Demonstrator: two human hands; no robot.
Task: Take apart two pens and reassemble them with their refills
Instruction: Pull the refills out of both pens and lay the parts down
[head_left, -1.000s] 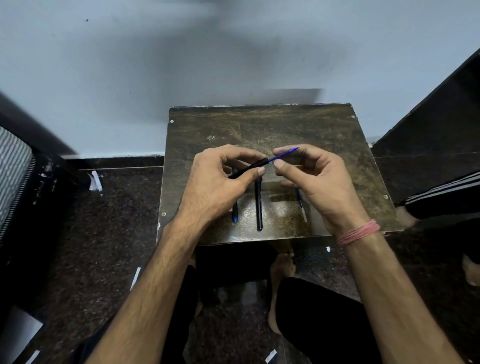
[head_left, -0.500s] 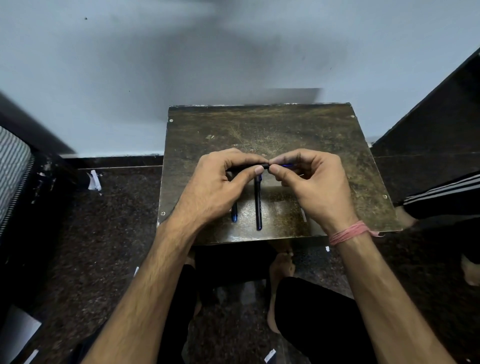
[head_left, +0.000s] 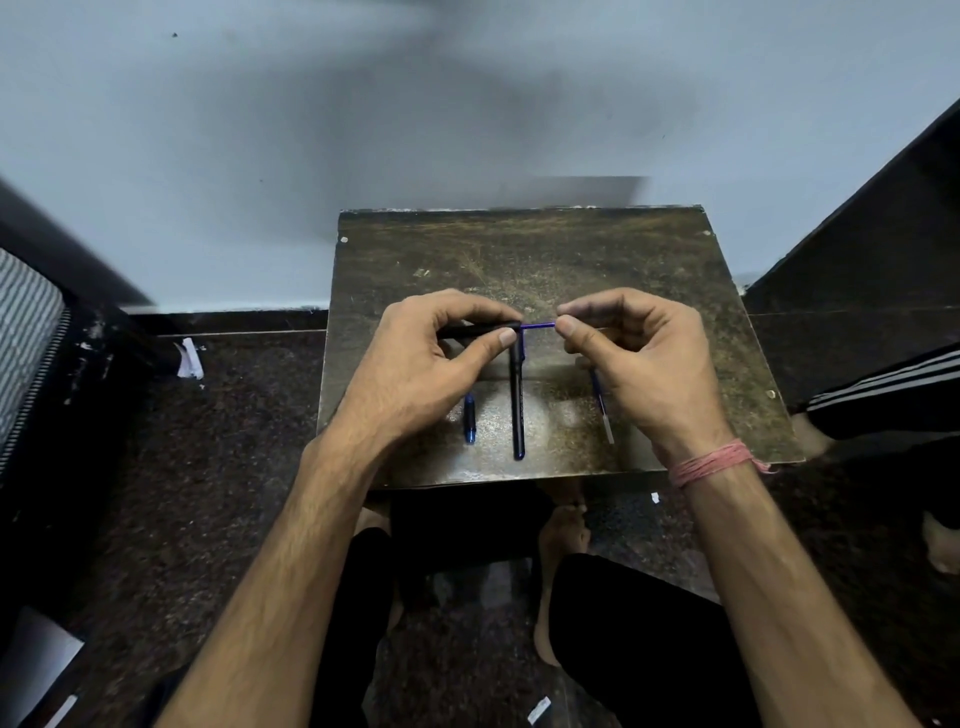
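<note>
My left hand (head_left: 415, 364) grips a black pen barrel (head_left: 478, 329) held level above the small dark table (head_left: 519, 249). A thin blue refill (head_left: 537, 326) sticks out of the barrel's right end, and my right hand (head_left: 639, 364) pinches its free end between thumb and forefinger. On the table below lie a short blue pen piece (head_left: 469, 419), a long black pen (head_left: 517, 405) pointing toward me, and a second refill (head_left: 602, 410) partly hidden under my right hand.
The table stands against a pale wall, over a dark speckled floor (head_left: 234, 441). My crossed legs and bare feet (head_left: 561, 530) are under its front edge. Another person's leg in striped trousers (head_left: 893, 384) is at the right. Paper scraps (head_left: 189, 358) lie on the floor.
Half a second ago my hands were almost touching, with the refill nearly hidden in the barrel. Now they are apart and a short length of blue refill shows between them.
</note>
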